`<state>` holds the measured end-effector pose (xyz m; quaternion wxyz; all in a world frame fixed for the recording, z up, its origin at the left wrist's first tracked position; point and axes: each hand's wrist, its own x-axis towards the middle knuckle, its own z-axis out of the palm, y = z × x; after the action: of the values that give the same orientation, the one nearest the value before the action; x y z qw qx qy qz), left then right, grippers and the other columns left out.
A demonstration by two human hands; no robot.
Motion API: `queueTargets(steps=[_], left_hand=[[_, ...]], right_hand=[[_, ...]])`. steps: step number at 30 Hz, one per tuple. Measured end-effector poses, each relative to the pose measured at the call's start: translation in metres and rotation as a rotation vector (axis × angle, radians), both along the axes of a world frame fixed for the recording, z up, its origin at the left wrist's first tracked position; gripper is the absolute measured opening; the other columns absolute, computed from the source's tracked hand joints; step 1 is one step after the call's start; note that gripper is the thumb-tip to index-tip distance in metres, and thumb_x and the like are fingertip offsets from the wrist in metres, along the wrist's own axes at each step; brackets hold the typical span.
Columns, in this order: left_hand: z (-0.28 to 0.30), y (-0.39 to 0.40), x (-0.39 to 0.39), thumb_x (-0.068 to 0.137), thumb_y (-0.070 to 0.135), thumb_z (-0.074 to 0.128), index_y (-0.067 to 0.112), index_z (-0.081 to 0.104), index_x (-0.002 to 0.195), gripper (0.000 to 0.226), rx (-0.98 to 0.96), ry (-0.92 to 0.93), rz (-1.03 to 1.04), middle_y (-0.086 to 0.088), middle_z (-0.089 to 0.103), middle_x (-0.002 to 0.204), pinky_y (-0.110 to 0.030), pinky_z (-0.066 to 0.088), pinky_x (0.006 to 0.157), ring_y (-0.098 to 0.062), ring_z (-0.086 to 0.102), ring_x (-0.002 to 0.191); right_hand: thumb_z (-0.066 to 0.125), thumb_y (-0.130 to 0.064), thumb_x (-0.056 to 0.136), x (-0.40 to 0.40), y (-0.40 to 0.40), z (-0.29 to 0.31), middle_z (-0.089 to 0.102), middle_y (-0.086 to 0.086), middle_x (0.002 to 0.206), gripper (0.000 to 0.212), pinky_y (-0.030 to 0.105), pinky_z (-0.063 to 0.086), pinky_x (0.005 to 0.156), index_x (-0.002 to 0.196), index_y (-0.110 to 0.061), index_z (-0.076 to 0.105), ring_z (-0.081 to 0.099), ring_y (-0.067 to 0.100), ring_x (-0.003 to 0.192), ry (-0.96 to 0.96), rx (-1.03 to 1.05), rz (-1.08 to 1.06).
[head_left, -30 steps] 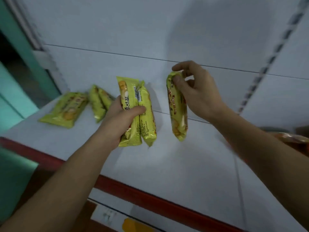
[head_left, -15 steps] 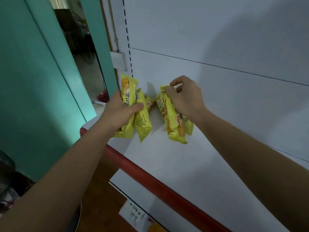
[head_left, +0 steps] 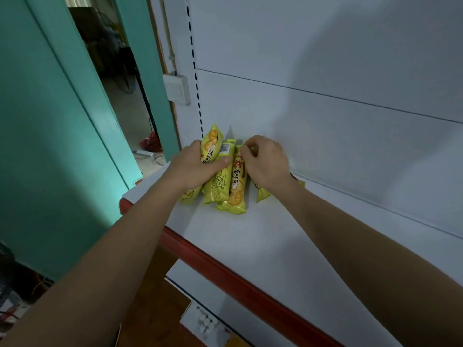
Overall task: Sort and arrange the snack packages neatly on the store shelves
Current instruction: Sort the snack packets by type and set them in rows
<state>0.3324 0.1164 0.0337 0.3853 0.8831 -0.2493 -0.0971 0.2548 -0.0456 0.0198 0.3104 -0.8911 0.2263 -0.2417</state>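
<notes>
Four yellow snack packages (long pillow packs printed with round biscuits) stand side by side, leaning back, at the left end of the white shelf, against its back panel.

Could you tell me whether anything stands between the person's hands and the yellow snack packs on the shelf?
Nothing visible does. The left hand already grips two yellow snack packs, and the right hand pinches the top of another pack. All sit at the left end of the white shelf.
</notes>
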Motion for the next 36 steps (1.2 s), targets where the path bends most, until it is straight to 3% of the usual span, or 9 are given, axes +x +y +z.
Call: queueTargets(steps=[7, 12, 15, 18, 21, 24, 30, 33, 36], left_hand=[[-0.003, -0.008, 0.0, 0.095, 0.045, 0.06, 0.022, 0.054, 0.124, 0.037, -0.048, -0.022, -0.014, -0.001, 0.064, 0.117, -0.038, 0.05, 0.088, -0.023, 0.062, 0.106], [-0.004, 0.008, 0.011, 0.096, 0.021, 0.061, 0.025, 0.027, 0.15, 0.064, -0.054, -0.043, 0.032, -0.001, 0.062, 0.101, -0.042, 0.054, 0.08, -0.028, 0.065, 0.086], [-0.008, 0.017, 0.015, 0.097, 0.028, 0.063, 0.026, 0.039, 0.144, 0.053, -0.031, -0.003, 0.04, 0.01, 0.06, 0.095, -0.046, 0.055, 0.09, -0.03, 0.068, 0.097], [-0.019, 0.021, 0.015, 0.099, 0.033, 0.06, 0.025, 0.038, 0.147, 0.054, -0.059, 0.055, -0.013, 0.01, 0.063, 0.112, -0.037, 0.05, 0.098, -0.014, 0.064, 0.101], [-0.028, 0.018, 0.008, 0.097, 0.038, 0.057, 0.029, 0.036, 0.148, 0.056, -0.094, 0.08, -0.064, 0.008, 0.061, 0.126, -0.041, 0.045, 0.106, -0.017, 0.059, 0.117], [-0.029, 0.014, 0.005, 0.095, 0.039, 0.048, 0.034, 0.046, 0.134, 0.04, -0.091, 0.1, -0.044, 0.001, 0.062, 0.125, -0.045, 0.044, 0.105, -0.023, 0.057, 0.119], [-0.029, 0.035, 0.011, 0.079, 0.055, 0.023, 0.016, 0.057, 0.107, 0.059, 0.302, -0.042, 0.106, -0.016, 0.049, 0.117, -0.055, 0.039, 0.104, -0.039, 0.046, 0.12], [-0.028, 0.038, 0.012, 0.083, 0.061, 0.028, 0.018, 0.055, 0.097, 0.052, 0.262, -0.04, 0.079, -0.013, 0.054, 0.108, -0.049, 0.045, 0.094, -0.038, 0.052, 0.111], [-0.027, 0.038, 0.011, 0.1, 0.059, 0.035, 0.014, 0.06, 0.109, 0.052, 0.18, -0.047, 0.063, -0.011, 0.06, 0.112, -0.041, 0.043, 0.085, -0.034, 0.056, 0.107]], right_hand=[[0.048, -0.024, 0.1, -0.015, -0.014, 0.005, 0.069, -0.001, 0.096, 0.023, 0.027, 0.04, 0.073, 0.106, -0.016, 0.069, 0.059, 0.017, 0.092, -0.037, 0.052, 0.077], [0.05, -0.026, 0.098, -0.02, -0.018, 0.002, 0.067, 0.001, 0.094, 0.02, 0.031, 0.045, 0.075, 0.101, -0.019, 0.069, 0.06, 0.021, 0.091, -0.042, -0.014, 0.09], [0.048, -0.031, 0.095, -0.021, -0.015, -0.003, 0.066, 0.002, 0.094, 0.021, 0.04, 0.051, 0.082, 0.098, -0.022, 0.067, 0.059, 0.027, 0.093, -0.031, -0.055, 0.092], [0.043, -0.038, 0.091, -0.022, -0.005, -0.003, 0.066, 0.002, 0.094, 0.029, 0.044, 0.052, 0.083, 0.099, -0.023, 0.066, 0.059, 0.029, 0.093, -0.028, -0.078, 0.111], [0.046, -0.037, 0.092, -0.023, 0.004, -0.004, 0.064, 0.002, 0.097, 0.025, 0.041, 0.049, 0.086, 0.103, -0.024, 0.064, 0.058, 0.028, 0.096, -0.06, -0.091, 0.127], [0.05, -0.034, 0.095, -0.027, 0.008, -0.007, 0.063, 0.002, 0.098, 0.018, 0.041, 0.048, 0.088, 0.105, -0.026, 0.063, 0.056, 0.028, 0.098, -0.057, -0.098, 0.145], [0.048, -0.051, 0.089, -0.038, 0.012, -0.007, 0.063, 0.0, 0.102, 0.034, 0.044, 0.047, 0.092, 0.109, -0.027, 0.062, 0.056, 0.027, 0.103, -0.033, -0.102, 0.154], [0.051, -0.054, 0.088, -0.04, 0.017, -0.004, 0.062, -0.002, 0.106, 0.036, 0.044, 0.046, 0.095, 0.114, -0.031, 0.06, 0.054, 0.025, 0.109, -0.019, -0.095, 0.16], [0.048, -0.055, 0.088, -0.04, 0.021, 0.0, 0.062, -0.002, 0.104, 0.036, 0.043, 0.045, 0.097, 0.113, -0.032, 0.061, 0.054, 0.025, 0.11, -0.007, -0.075, 0.17]])
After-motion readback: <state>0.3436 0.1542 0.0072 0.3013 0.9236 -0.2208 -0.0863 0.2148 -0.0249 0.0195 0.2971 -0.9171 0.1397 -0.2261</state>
